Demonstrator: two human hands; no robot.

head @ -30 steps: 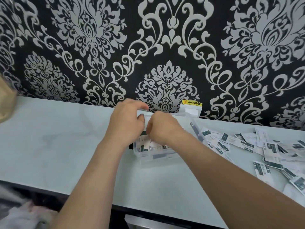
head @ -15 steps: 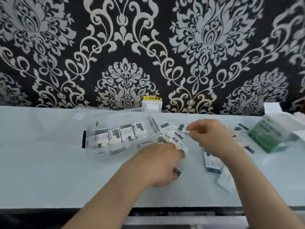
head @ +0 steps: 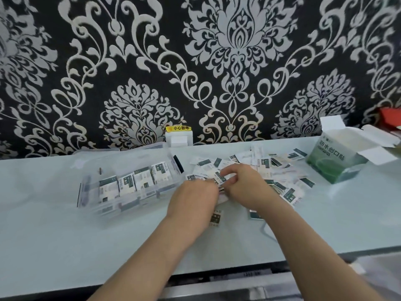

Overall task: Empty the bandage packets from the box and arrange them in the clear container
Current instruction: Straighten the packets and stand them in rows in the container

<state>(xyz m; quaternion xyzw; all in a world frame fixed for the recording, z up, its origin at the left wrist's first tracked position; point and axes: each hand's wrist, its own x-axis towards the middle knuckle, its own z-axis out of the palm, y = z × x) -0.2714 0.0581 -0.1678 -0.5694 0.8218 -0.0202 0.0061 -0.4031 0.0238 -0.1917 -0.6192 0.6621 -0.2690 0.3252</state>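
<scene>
A clear container (head: 95, 205) lies on the pale counter left of centre, with several white-and-green bandage packets (head: 142, 181) standing in a row inside it. Loose bandage packets (head: 273, 168) are scattered in a pile to its right. My left hand (head: 195, 200) and my right hand (head: 245, 185) meet over the near left edge of that pile. My right hand's fingers are curled and pinch a packet (head: 220, 177). My left hand's fingers are hidden under its back. The green-and-white box (head: 334, 161) lies open at the far right.
A white socket cover with a yellow label (head: 179, 135) sits against the patterned wall behind the container. One packet (head: 216, 218) lies alone below my left hand. A red object (head: 390, 120) shows at the right edge. The counter's front edge (head: 217, 274) runs below my forearms.
Both hands have left the container and gone right to the loose pile. My right hand has come down and left to meet my left hand and now pinches a packet.
</scene>
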